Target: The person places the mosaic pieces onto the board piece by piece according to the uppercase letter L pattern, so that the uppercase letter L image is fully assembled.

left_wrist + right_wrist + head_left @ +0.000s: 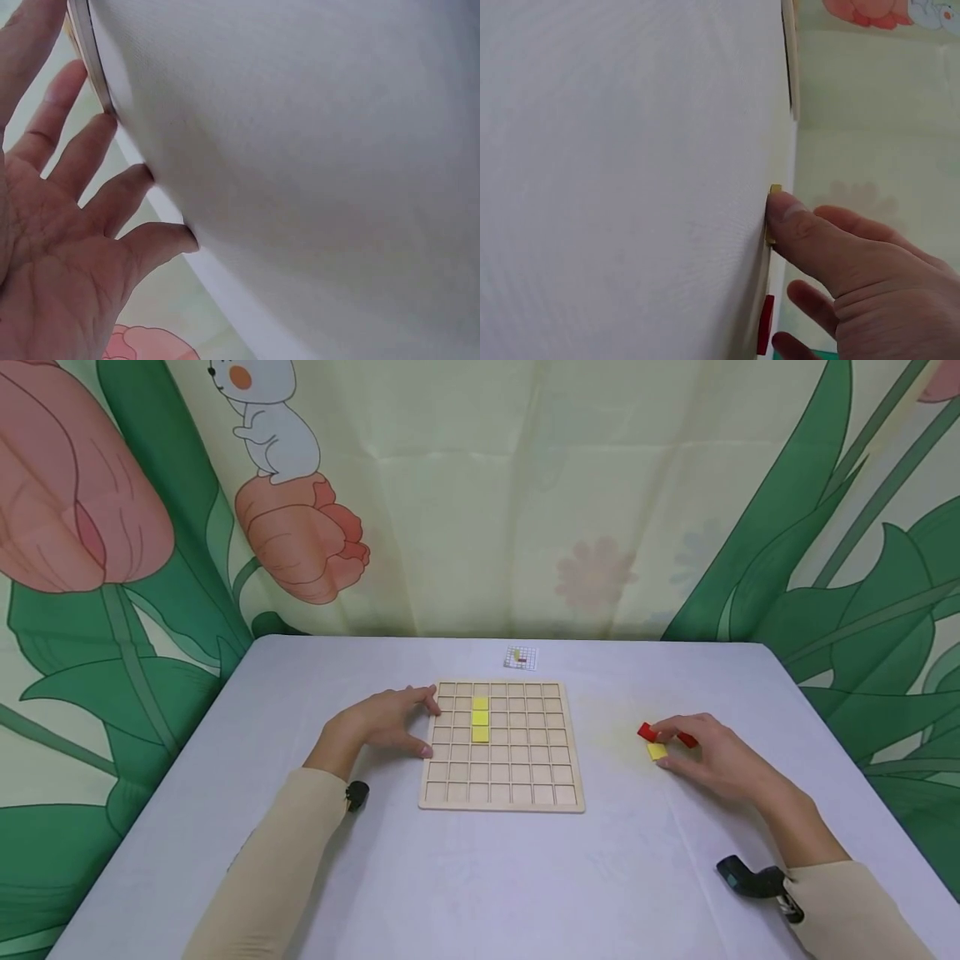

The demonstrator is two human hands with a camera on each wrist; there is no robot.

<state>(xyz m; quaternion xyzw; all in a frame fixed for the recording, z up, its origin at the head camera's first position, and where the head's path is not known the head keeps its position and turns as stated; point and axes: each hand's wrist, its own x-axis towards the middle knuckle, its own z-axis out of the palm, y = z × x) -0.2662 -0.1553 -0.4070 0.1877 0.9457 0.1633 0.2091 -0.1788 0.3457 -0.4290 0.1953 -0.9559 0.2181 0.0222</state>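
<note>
A square wooden grid board (498,785) lies on the table, with a column of yellow square tiles (480,718) in its upper left part. My left hand (386,720) rests at the board's left edge, thumb and fingers spread along it. In the left wrist view, the palm shows and the fingertips reach the board edge and tabletop. Right of the board, my right hand (712,756) pinches a loose yellow tile (657,751) between thumb and index finger. A red tile (645,732) lies just beyond it; another red tile (687,740) is partly hidden behind the fingers.
A small card (521,657) with a printed coloured grid lies behind the board near the table's back edge. The table (510,885) has a white cover. A patterned curtain (480,502) hangs behind it.
</note>
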